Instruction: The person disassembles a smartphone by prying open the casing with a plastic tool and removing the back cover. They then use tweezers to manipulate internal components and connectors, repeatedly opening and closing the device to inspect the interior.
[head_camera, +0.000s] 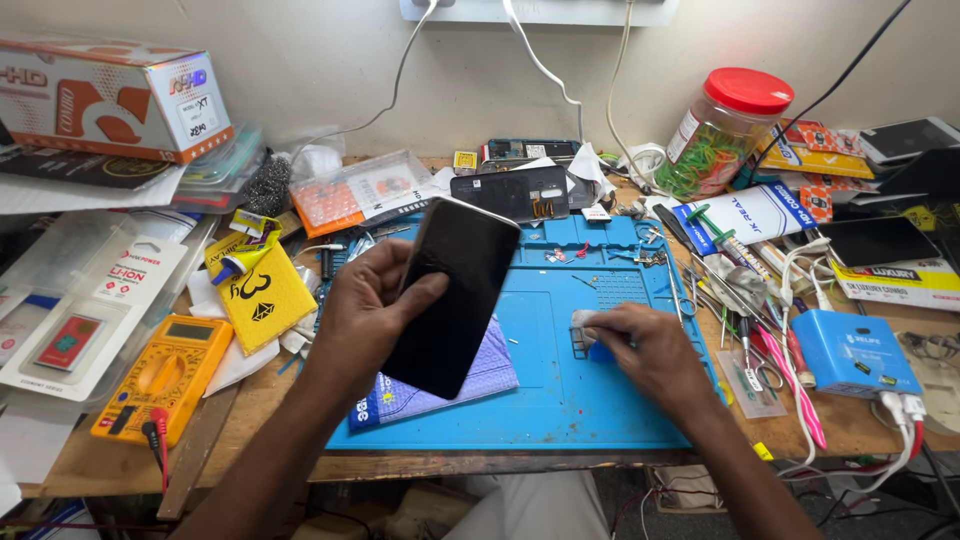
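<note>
A cluttered wooden workbench (150, 455) set against a pale wall, seen from above, with cables hanging down from a power strip at the top edge. A blue silicone repair mat (560, 400) covers the middle of the bench and is the largest working surface; small screws and metal parts lie in its moulded compartments along the far edge. At far left an orange and white cardboard box (110, 95) rests on stacked packaging, and below it a yellow multimeter (160, 375) lies near the bench's front edge. At far right a clear jar with a red lid (725, 130), filled with coloured rubber bands, stands beside flat product packets. A blue plastic device (855, 352) sits right of the mat, with white cables trailing from it. A row of tweezers and screwdrivers (740, 290) crowds the strip between mat and blue device. The left hand (365, 315) grasps a dark smartphone (455, 295), fingers behind and thumb across the glass, holding it tilted above the mat's left part; the phone hides part of a patterned purple cloth (480, 375) lying beneath it. A yellow card packet (262, 298) lies just left of that hand. The right hand (650, 350) is clenched on a small grey-white wipe (585, 322), pressing it onto the mat's centre, well apart from the phone
</note>
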